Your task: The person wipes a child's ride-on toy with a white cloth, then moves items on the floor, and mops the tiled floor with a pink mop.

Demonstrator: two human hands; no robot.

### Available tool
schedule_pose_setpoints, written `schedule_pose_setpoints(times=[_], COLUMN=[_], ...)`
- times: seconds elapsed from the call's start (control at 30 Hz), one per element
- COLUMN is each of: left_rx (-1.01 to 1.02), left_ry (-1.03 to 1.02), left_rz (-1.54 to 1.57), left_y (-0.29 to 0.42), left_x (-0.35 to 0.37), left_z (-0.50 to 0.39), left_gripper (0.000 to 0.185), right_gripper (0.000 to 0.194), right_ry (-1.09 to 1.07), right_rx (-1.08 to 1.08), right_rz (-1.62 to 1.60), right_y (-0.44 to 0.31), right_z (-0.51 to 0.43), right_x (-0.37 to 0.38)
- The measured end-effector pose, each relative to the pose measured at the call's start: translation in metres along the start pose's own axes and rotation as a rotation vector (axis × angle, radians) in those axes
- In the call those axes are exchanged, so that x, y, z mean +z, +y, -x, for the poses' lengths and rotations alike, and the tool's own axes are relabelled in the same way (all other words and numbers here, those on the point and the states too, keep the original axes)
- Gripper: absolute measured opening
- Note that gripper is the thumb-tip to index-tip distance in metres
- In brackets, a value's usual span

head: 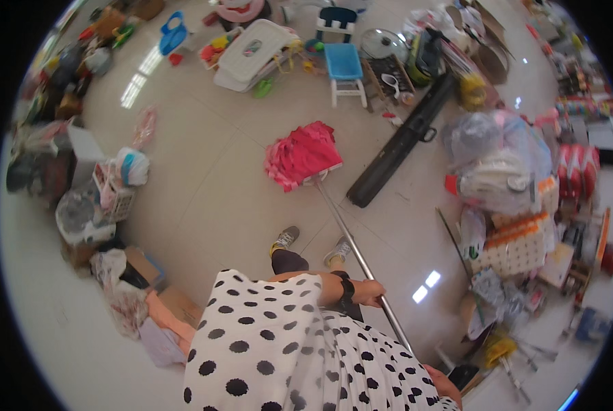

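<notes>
My left hand (370,293) is closed around the metal pole (355,246) of a mop, with a dark band on the wrist. The pole slants from the mop head down to the lower right, where its upper end passes behind my polka-dot garment. The pink cloth mop head (306,154) lies bunched on the tiled floor ahead of my feet. At the bottom right, my right hand (442,384) shows only in part beside the garment, close to the pole's upper end; its fingers are hidden. A long black tube case (393,154) lies just right of the mop head.
A blue and white child's chair (344,61), a white lidded storage box (257,49) and a glass pot lid (383,43) stand ahead. Bagged goods (496,159) crowd the right side. Left are a white basket (119,203) and a cardboard box (144,267). A thin stick (452,239) lies at right.
</notes>
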State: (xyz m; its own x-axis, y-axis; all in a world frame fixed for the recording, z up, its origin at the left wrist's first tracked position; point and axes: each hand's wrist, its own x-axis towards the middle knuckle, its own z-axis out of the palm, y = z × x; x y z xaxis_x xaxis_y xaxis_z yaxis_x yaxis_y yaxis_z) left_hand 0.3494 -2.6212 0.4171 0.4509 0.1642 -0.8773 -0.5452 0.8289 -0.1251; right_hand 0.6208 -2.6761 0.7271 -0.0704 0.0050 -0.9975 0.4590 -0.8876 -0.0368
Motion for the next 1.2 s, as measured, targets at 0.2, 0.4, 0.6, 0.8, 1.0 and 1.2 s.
schedule_pose_setpoints(times=[0.2, 0.4, 0.6, 0.8, 1.0, 1.2], left_rx=[-0.151, 0.22, 0.173, 0.27, 0.069, -0.264], left_ry=[-0.032, -0.156, 0.157, 0.223, 0.129, 0.137], left_rz=[-0.288, -0.736, -0.508, -0.569, -0.46, -0.383], left_y=[-0.019, 0.01, 0.123, 0.068, -0.15, -0.333], left_x=[-0.12, -0.197, -0.225, -0.286, -0.367, -0.424], left_z=[-0.021, -0.032, -0.022, 0.004, 0.059, 0.093], left_gripper=[0.019, 0.017, 0.011, 0.015, 0.025, 0.015], right_gripper=[0.051, 0.025, 0.025, 0.03, 0.026, 0.021], right_ry=[-0.002, 0.026, 0.015, 0.076, 0.269, 0.407], right_rx=[-0.093, -0.129, -0.344, -0.47, -0.409, -0.189], right_rz=[0.091, -0.176, -0.326, -0.395, -0.276, -0.187], right_y=[0.026, 0.049, 0.004, 0.098, 0.324, 0.455], right_z=[-0.035, -0.115, -0.207, -0.236, -0.198, -0.111], right_x=[0.156, 0.236, 0.3, 0.374, 0.455, 0.533])
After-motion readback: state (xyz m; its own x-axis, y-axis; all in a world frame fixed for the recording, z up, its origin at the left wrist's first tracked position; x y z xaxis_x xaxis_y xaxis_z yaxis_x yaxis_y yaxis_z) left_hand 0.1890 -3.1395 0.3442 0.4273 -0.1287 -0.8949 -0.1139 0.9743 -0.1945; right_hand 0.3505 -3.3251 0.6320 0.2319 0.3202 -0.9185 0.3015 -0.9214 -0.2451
